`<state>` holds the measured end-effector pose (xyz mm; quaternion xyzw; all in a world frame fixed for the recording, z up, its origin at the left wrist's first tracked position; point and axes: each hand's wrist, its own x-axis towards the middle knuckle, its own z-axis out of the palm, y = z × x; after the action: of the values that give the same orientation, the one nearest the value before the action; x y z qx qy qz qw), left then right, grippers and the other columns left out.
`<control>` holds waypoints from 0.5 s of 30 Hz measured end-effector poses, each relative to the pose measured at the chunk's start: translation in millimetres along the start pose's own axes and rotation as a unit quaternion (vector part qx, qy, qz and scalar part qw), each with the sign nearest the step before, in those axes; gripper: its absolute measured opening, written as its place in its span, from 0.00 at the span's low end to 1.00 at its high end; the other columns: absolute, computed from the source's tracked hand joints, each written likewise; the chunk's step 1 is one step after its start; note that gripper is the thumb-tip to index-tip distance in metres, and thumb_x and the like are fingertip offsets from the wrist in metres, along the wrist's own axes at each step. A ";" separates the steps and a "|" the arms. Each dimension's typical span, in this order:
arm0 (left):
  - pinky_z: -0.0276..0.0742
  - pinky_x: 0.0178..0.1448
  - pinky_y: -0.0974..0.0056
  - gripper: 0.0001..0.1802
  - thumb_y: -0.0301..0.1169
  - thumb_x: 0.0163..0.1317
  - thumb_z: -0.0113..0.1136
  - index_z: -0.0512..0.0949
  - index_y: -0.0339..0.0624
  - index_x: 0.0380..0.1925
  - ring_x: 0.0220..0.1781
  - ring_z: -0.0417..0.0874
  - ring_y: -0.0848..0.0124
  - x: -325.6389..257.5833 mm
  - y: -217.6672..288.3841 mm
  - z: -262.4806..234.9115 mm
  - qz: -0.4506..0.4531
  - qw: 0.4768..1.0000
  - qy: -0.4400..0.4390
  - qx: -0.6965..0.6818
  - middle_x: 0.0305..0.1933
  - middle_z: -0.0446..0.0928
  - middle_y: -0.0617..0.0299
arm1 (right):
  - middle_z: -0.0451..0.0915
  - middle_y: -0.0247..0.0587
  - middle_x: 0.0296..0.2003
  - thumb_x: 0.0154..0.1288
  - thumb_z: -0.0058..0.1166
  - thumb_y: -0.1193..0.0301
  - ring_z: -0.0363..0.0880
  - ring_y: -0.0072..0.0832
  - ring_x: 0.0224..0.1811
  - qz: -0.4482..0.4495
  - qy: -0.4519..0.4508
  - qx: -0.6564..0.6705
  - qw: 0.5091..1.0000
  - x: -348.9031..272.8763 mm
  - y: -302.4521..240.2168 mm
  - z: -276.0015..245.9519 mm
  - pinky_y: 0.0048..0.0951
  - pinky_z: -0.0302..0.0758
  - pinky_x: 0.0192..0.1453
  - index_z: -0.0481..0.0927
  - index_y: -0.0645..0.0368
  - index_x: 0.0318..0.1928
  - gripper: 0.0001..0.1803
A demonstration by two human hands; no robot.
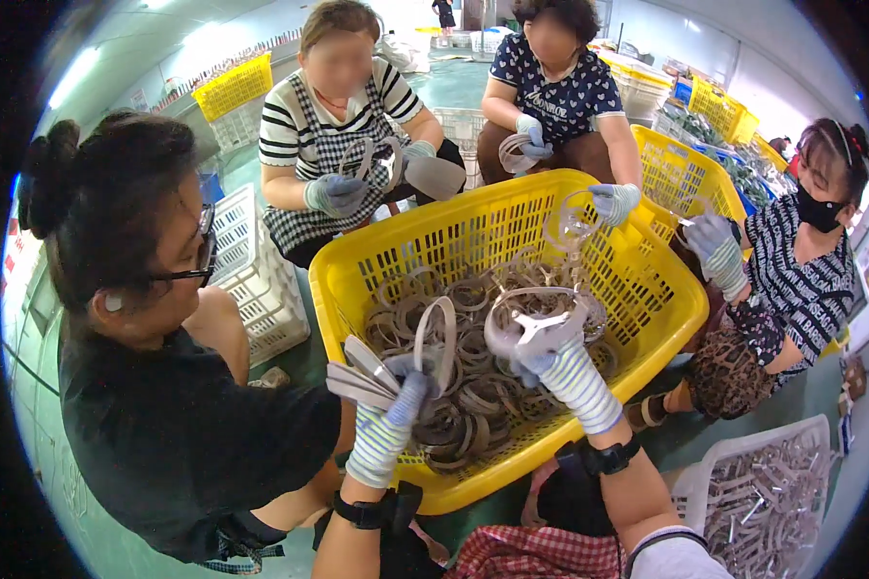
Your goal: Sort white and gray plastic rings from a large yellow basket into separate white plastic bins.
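Note:
My left hand [386, 425], in a striped knit glove, is closed around several flat grey bands [355, 384], with a grey ring [450, 338] standing up at its fingers. My right hand [574, 381], gloved the same way, grips a pale ring with a three-armed centre piece [541, 328], slightly blurred. Both hands are above the near part of a large yellow slotted basket [512, 492]. Inside it lies a heap of loose grey rings [468, 396], partly hidden by my hands.
Across the basket, two gloved people [362, 125] hold rings. Close on my left sits a person in black [183, 415]; another person [792, 261] sits at right. A white crate [690, 497] of metal pieces stands at lower right, and white crates [266, 318] stand at left.

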<state>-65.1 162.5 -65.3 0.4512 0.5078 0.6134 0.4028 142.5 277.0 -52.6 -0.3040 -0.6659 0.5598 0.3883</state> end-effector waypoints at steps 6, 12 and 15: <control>0.63 0.24 0.77 0.19 0.43 0.63 0.58 0.72 0.41 0.46 0.20 0.69 0.81 -2.6 2.6 -7.2 -0.029 0.991 0.040 -0.125 0.27 0.73 0.68 | 0.79 0.37 0.48 0.60 0.60 0.71 0.75 0.23 0.51 0.011 -0.112 -0.022 0.993 -9.2 -15.2 -9.8 0.28 0.69 0.59 0.73 0.62 0.55 0.23; 0.63 0.23 0.77 0.20 0.42 0.63 0.58 0.73 0.40 0.48 0.20 0.69 0.82 -4.3 13.3 2.1 -0.023 0.983 0.096 -0.156 0.25 0.73 0.68 | 0.79 0.36 0.49 0.58 0.62 0.69 0.74 0.22 0.54 0.070 -0.147 0.027 0.986 -16.5 -23.8 -37.0 0.28 0.68 0.62 0.75 0.63 0.55 0.24; 0.63 0.24 0.77 0.19 0.41 0.63 0.58 0.73 0.40 0.47 0.20 0.69 0.82 -4.9 12.4 2.0 -0.013 0.987 0.085 -0.138 0.25 0.73 0.68 | 0.82 0.38 0.44 0.56 0.63 0.68 0.78 0.27 0.49 0.029 -0.153 -0.052 0.986 -13.5 -14.8 -43.0 0.31 0.72 0.56 0.77 0.62 0.51 0.22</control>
<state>-62.4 156.4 -53.7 0.3310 0.4565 0.7085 0.4244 186.8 284.8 -37.4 -0.2538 -0.7368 0.5752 0.2486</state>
